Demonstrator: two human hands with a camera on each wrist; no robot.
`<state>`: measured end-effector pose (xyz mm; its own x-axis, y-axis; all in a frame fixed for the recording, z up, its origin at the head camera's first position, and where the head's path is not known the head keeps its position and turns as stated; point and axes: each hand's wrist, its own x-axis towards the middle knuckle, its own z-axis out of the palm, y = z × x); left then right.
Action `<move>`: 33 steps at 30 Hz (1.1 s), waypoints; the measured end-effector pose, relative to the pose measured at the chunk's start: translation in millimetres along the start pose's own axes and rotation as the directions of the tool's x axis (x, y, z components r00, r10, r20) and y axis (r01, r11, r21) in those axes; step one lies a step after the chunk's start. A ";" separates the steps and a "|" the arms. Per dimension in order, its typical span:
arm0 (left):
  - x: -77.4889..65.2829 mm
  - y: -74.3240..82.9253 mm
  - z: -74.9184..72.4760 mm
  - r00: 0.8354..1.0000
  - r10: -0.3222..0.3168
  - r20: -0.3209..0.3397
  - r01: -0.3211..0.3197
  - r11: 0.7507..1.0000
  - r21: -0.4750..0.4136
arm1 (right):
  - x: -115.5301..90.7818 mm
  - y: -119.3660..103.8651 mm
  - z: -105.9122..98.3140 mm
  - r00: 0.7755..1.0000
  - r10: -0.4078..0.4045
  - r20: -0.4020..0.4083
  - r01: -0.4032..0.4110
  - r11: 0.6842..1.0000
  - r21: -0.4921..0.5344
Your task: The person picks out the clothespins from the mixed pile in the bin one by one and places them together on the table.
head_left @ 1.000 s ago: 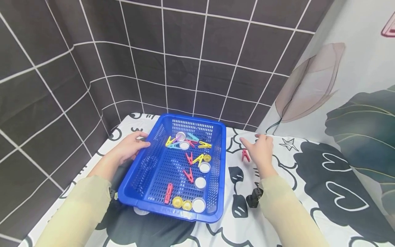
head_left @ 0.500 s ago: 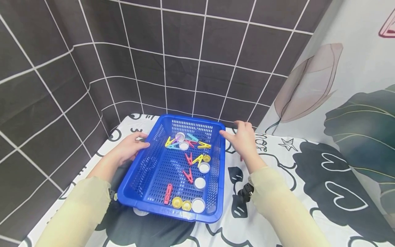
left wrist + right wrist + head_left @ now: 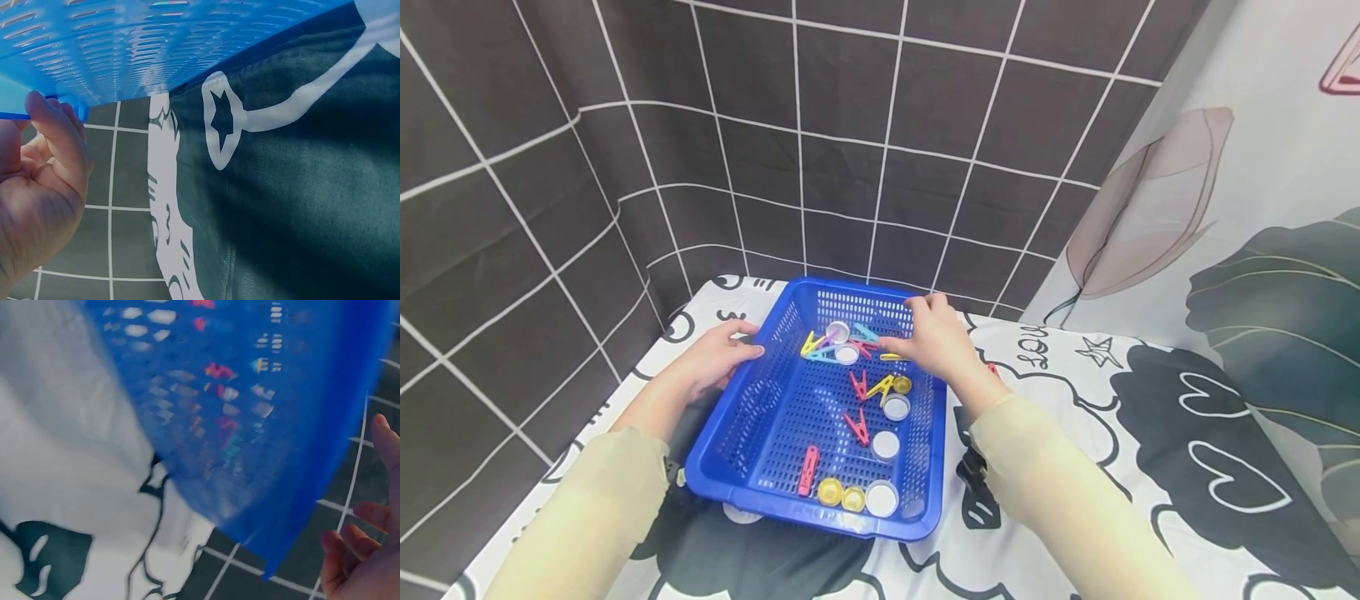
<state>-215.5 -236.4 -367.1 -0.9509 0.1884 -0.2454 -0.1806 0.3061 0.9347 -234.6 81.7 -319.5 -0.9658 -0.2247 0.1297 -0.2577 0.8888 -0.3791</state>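
Observation:
A blue perforated plastic basket (image 3: 775,514) stands on the patterned cloth. My left hand (image 3: 718,354) holds its left rim, fingers bent at the edge in the left wrist view. Over the back right part of the basket reaches my right hand (image 3: 936,337), its thumb spread from the fingers and nothing between them; the right wrist view shows this hand (image 3: 369,550) above the rim. Inside lie red clothespins (image 3: 808,471), a yellow clothespin (image 3: 882,387), light blue ones, white round lids (image 3: 886,446) and small yellow lids (image 3: 830,492). The right hand partly covers another yellow clothespin (image 3: 892,357).
A red clothespin (image 3: 992,369) lies on the cloth right of the basket, mostly behind the right forearm. A white disc (image 3: 742,514) shows at the basket's front edge. Dark grid-patterned fabric (image 3: 910,192) hangs behind, and a leaf-print curtain (image 3: 1150,208) at the right.
My right hand has moved left, from beside the red clothespin on the cloth, across the rim and over the basket. The left hand and the basket stay put.

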 end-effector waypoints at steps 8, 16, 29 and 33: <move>0.8 -1.9 -0.2 1.000 0.004 0.001 -0.004 1.000 0.011 | 5.5 -28.5 -1.5 0.995 -0.055 0.081 0.062 0.993 -0.097; 1.7 -1.5 -1.4 1.000 0.006 -0.003 -0.006 1.000 0.018 | 8.1 -43.3 -1.0 0.984 -0.112 0.137 0.135 0.976 -0.172; 0.1 -2.5 -4.0 1.000 0.010 -0.002 -0.010 1.000 0.019 | 12.7 -64.6 13.0 0.975 -0.160 0.155 0.181 0.975 -0.131; 2.1 -2.2 -2.8 1.000 0.010 0.004 -0.010 1.000 0.018 | 10.3 -66.1 21.5 0.959 -0.188 0.214 0.206 0.977 -0.063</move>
<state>-217.8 -239.3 -369.0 -0.9516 0.1956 -0.2370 -0.1664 0.3205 0.9325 -228.2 12.0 -312.9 -0.8837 -0.4681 -0.0005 -0.4485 0.8469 -0.2858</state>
